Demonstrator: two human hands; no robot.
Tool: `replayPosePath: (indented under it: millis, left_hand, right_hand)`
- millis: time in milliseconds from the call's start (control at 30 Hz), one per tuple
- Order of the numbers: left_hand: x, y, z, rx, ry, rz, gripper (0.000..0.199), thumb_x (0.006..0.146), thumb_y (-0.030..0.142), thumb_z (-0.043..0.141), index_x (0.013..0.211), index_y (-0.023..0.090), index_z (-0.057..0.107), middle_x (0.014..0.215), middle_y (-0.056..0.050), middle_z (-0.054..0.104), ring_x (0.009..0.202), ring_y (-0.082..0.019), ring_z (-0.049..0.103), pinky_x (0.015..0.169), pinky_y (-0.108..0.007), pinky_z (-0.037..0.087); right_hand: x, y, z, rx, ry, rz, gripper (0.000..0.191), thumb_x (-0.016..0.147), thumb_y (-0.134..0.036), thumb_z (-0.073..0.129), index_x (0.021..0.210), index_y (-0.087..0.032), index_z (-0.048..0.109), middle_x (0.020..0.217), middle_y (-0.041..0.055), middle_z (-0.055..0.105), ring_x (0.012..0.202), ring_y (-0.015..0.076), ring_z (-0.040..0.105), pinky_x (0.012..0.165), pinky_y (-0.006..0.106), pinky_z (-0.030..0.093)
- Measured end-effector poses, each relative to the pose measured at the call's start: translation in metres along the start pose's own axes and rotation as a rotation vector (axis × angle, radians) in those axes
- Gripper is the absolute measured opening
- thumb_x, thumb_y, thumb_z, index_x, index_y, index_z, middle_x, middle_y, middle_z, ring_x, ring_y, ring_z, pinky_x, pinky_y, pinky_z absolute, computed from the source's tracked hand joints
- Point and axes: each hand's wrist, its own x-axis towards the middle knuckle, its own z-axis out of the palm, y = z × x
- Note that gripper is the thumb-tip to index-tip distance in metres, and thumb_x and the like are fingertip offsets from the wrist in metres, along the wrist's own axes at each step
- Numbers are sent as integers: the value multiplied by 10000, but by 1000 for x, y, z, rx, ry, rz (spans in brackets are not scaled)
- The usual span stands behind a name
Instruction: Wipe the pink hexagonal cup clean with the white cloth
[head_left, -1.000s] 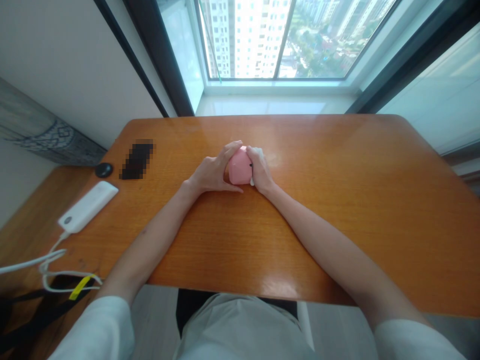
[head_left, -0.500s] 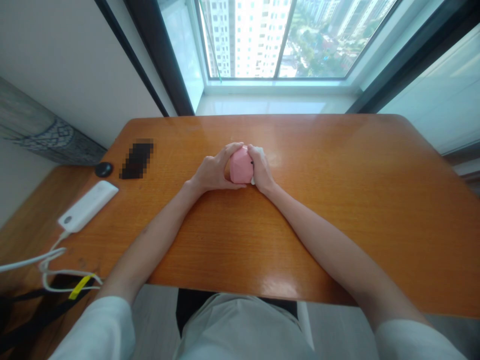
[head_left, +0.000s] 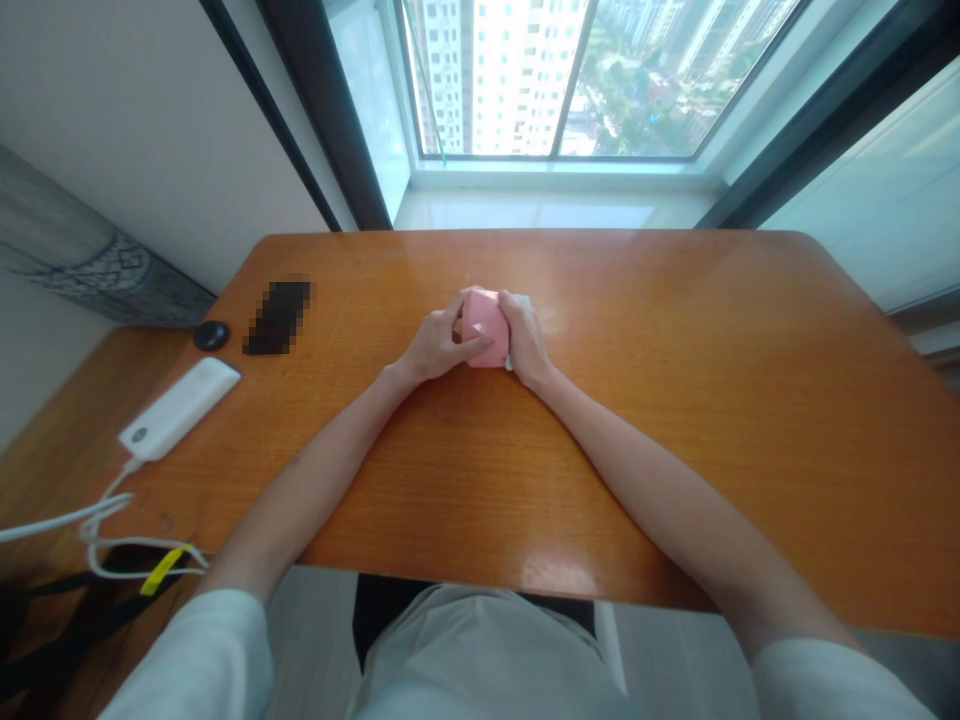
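Head view: pink rounded object (head_left: pixel 484 330) clasped between left hand (head_left: pixel 439 345) and right hand (head_left: pixel 526 340), fingers (head_left: pixel 466 325) curled and pressed onto it, mid-surface (head_left: pixel 675 400), well apart from every edge, open wood either side.

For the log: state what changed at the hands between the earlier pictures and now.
The left hand has shifted its grip: its fingers no longer curl over the top of the pink object but lie across its near face, pointing right. Neither hand let go. The right hand stays against the object's right side, and the power bank stays where it was on the table.
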Motion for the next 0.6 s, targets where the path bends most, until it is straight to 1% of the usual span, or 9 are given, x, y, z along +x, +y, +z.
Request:
replayPosePath:
  millis: [33, 100, 300, 333, 367, 433, 500, 533, 600]
  left_hand:
    - [0, 0, 1, -13, -1, -14, 990, 908, 867, 768, 1613, 188, 620, 971, -38, 819, 764, -216, 736, 733, -324, 574]
    - [1, 0, 1, -20, -1, -18, 981, 912, 876, 750, 1596, 183, 629, 949, -34, 806, 785, -229, 738, 753, -333, 579]
    - [0, -2, 1, -6, 0, -11, 984, 917, 889, 741, 1597, 186, 636, 866, -24, 782, 882, -289, 793, 856, -396, 636]
    - [-1, -3, 2, 1, 1, -14, 991, 918, 890, 742, 1606, 186, 633, 908, -38, 805, 918, -299, 805, 886, -411, 647]
    - [-1, -4, 3, 8, 7, -13, 997, 919, 892, 743, 1616, 189, 628, 999, -64, 836, 969, -309, 816, 924, -426, 656]
    - [-2, -5, 4, 23, 35, 6, 1006, 920, 899, 744, 1637, 205, 616, 1299, -132, 852, 1124, -333, 826, 1028, -460, 661]
    - [-3, -5, 5, 21, 64, 42, 1028, 915, 916, 748, 1668, 233, 598, 1567, -170, 768, 1266, -358, 811, 1115, -483, 653]
    - [-3, -5, 5, 10, 71, 60, 1047, 917, 923, 751, 1700, 251, 574, 1649, -175, 721, 1318, -367, 802, 1138, -488, 652]
    - [-4, -5, 3, -8, 65, 99, 1088, 932, 932, 749, 1773, 288, 501, 1733, -175, 661, 1404, -384, 780, 1155, -497, 661]
  right_hand:
    - [-1, -2, 0, -9, 15, -18, 697, 1003, -957, 535, 812, -287, 555, 838, -2, 542, 806, 194, 527, 729, 370, 487]
    - [-2, -5, 1, -28, 60, -57, 693, 997, -949, 555, 788, -288, 553, 823, 1, 545, 802, 198, 534, 720, 372, 491]
    - [-2, -8, 2, -18, 62, -72, 679, 992, -924, 581, 763, -285, 560, 808, 6, 550, 786, 197, 532, 705, 372, 493]
    - [-2, -7, 2, -16, 64, -74, 671, 995, -916, 588, 768, -284, 563, 810, 7, 553, 789, 197, 533, 708, 371, 498]
    - [-2, -6, 1, -18, 65, -76, 662, 997, -906, 594, 775, -283, 566, 812, 7, 556, 794, 197, 535, 711, 370, 504]
    - [-2, -5, 1, -21, 69, -74, 640, 1003, -886, 603, 792, -283, 572, 817, 6, 561, 804, 199, 541, 720, 369, 519]
    - [-1, -4, 0, -16, 68, -71, 616, 1010, -864, 611, 809, -283, 582, 827, 6, 570, 810, 201, 552, 726, 371, 531]
    - [-1, -4, 0, -12, 67, -67, 606, 1017, -854, 608, 815, -283, 588, 834, 5, 573, 811, 202, 558, 728, 372, 533]
    - [0, -3, 1, -9, 66, -56, 597, 1033, -842, 587, 822, -283, 598, 848, 4, 578, 814, 200, 570, 735, 374, 534]
